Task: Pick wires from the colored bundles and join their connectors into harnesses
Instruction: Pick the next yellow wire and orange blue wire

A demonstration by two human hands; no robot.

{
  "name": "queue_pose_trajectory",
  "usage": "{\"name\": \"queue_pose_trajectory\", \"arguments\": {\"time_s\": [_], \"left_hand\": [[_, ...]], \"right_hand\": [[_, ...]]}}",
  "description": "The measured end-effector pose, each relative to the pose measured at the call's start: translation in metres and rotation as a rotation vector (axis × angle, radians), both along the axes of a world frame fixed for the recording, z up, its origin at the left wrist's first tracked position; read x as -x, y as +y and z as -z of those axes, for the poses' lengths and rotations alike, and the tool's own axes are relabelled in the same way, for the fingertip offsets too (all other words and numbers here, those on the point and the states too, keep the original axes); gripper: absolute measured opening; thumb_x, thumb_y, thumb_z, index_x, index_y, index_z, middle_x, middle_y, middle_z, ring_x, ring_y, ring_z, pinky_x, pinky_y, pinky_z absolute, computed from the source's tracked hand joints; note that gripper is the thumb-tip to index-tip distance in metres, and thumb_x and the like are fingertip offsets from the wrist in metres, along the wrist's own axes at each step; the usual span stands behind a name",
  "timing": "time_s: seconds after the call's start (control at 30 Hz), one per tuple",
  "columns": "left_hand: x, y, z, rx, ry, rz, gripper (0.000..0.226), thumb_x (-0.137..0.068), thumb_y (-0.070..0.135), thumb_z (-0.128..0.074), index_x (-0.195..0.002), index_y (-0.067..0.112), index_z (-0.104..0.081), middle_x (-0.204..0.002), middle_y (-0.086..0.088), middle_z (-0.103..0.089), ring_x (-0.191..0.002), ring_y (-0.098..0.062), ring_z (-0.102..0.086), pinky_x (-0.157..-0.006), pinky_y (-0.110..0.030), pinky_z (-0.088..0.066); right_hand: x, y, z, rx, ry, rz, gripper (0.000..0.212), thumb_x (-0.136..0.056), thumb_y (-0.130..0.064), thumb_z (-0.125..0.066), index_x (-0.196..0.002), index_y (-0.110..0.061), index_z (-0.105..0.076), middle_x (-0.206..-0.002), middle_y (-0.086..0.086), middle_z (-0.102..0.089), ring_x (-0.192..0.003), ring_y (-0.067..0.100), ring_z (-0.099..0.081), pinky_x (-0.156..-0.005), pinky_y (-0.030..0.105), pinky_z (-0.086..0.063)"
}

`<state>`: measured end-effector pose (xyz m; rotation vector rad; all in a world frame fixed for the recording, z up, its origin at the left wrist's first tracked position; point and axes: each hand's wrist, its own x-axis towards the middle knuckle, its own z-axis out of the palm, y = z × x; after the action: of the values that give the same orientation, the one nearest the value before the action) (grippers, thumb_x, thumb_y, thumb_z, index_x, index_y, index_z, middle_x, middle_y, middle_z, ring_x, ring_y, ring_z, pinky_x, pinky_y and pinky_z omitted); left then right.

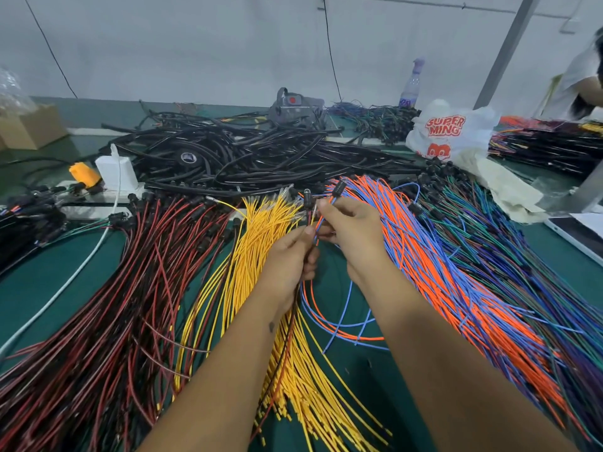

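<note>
Four wire bundles fan out over the green table [75, 265]: red-and-black wires [124, 305] on the left, yellow wires [257, 230] in the middle, orange-and-blue wires [434, 256] to the right, green-blue-purple wires [522, 272] at the far right. My left hand [290, 259] grips a few thin wires, red and black among them, that trail down over the yellow bundle. Just right of it, my right hand [352, 230] pinches an orange-and-blue pair near a small black connector [308, 200]. Both hands meet above the gap between yellow and orange bundles.
A heap of black cables [244, 158] lies behind the bundles, with a white charger [115, 172] and orange plug [84, 174] on a power strip at the left. A white plastic bag [453, 132], a bottle [411, 83] and another person [584, 83] are at the back right.
</note>
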<state>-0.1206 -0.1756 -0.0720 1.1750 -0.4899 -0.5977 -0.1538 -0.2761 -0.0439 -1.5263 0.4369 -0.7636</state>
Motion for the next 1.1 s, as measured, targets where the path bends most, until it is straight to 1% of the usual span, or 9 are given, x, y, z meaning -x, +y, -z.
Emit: {"name": "queue_pose_trajectory", "arguments": {"time_s": [0.07,0.17,0.3,0.43,0.6,0.9,0.97,1.03,1.1], "left_hand": [[-0.001,0.0,0.001,-0.004,-0.007,-0.016,0.028,-0.103,0.022,-0.041,-0.084,0.014,-0.06,-0.051,0.005,-0.037,-0.043,-0.006,-0.026,-0.038,-0.015,-0.022],[-0.002,0.0,0.001,-0.021,-0.033,-0.019,0.028,-0.103,0.023,-0.041,-0.085,0.013,-0.06,-0.051,0.005,-0.038,-0.044,-0.007,-0.027,-0.039,-0.016,-0.024],[0.001,-0.001,0.0,-0.014,-0.032,-0.005,0.034,-0.103,0.021,-0.041,-0.079,0.02,-0.065,-0.053,0.002,-0.04,-0.045,-0.008,-0.031,-0.04,-0.017,-0.025],[0.001,0.0,0.0,-0.031,-0.047,0.012,0.032,-0.103,0.021,-0.041,-0.084,0.018,-0.067,-0.052,0.002,-0.04,-0.045,-0.01,-0.032,-0.04,-0.019,-0.027],[0.0,0.0,0.001,-0.026,-0.049,-0.014,0.031,-0.103,0.022,-0.041,-0.08,0.013,-0.06,-0.053,0.001,-0.04,-0.045,-0.009,-0.032,-0.04,-0.019,-0.026],[-0.007,0.004,-0.005,-0.124,-0.035,0.114,0.03,-0.103,0.019,-0.04,-0.086,0.014,-0.064,-0.054,-0.003,-0.05,-0.044,-0.013,-0.041,-0.042,-0.021,-0.036],[-0.009,0.005,-0.004,-0.088,0.023,0.098,0.034,-0.103,0.02,-0.04,-0.082,0.015,-0.066,-0.054,-0.003,-0.048,-0.045,-0.013,-0.04,-0.041,-0.021,-0.034],[-0.009,0.004,-0.003,-0.065,0.051,0.038,0.032,-0.103,0.022,-0.039,-0.085,0.013,-0.063,-0.054,-0.002,-0.049,-0.046,-0.012,-0.042,-0.041,-0.02,-0.037],[-0.009,0.003,-0.002,-0.073,0.054,0.002,0.03,-0.104,0.023,-0.037,-0.088,0.013,-0.06,-0.054,-0.001,-0.054,-0.045,-0.011,-0.047,-0.043,-0.019,-0.042]], "right_hand": [[0.001,0.0,0.002,0.03,0.035,-0.05,0.026,-0.09,-0.014,-0.066,-0.065,-0.01,-0.059,-0.058,0.003,-0.051,-0.056,0.012,-0.05,-0.06,0.025,-0.051],[0.001,-0.001,0.002,0.057,0.065,-0.061,0.029,-0.089,-0.012,-0.066,-0.061,-0.011,-0.057,-0.052,-0.001,-0.05,-0.053,0.011,-0.048,-0.054,0.019,-0.047],[-0.004,-0.003,0.001,0.061,0.059,0.045,0.023,-0.086,-0.011,-0.064,-0.07,0.004,-0.057,-0.062,0.013,-0.049,-0.053,0.016,-0.05,-0.056,0.026,-0.044],[-0.007,-0.007,0.0,-0.026,0.026,0.041,0.035,-0.088,-0.013,-0.063,-0.087,0.021,-0.052,-0.076,0.016,-0.048,-0.066,0.023,-0.05,-0.056,0.026,-0.051],[0.001,-0.001,0.004,0.062,0.077,-0.07,0.031,-0.086,-0.014,-0.069,-0.062,0.0,-0.057,-0.059,0.01,-0.047,-0.058,0.016,-0.047,-0.058,0.027,-0.045],[0.0,-0.004,0.001,-0.016,0.065,0.016,0.035,-0.093,-0.011,-0.061,-0.061,-0.01,-0.047,-0.057,0.009,-0.04,-0.045,0.012,-0.043,-0.047,0.019,-0.045],[-0.001,-0.003,0.001,0.021,0.094,0.026,0.034,-0.095,-0.013,-0.057,-0.062,-0.009,-0.051,-0.054,0.005,-0.044,-0.042,0.011,-0.047,-0.048,0.021,-0.045],[-0.003,-0.002,0.003,0.101,0.17,0.057,0.028,-0.098,-0.018,-0.051,-0.071,-0.009,-0.055,-0.061,0.007,-0.05,-0.051,0.021,-0.058,-0.054,0.026,-0.044],[-0.003,0.0,0.005,0.227,0.244,0.081,0.029,-0.096,-0.021,-0.05,-0.068,-0.014,-0.05,-0.056,-0.002,-0.049,-0.052,0.018,-0.052,-0.056,0.028,-0.039]]}}
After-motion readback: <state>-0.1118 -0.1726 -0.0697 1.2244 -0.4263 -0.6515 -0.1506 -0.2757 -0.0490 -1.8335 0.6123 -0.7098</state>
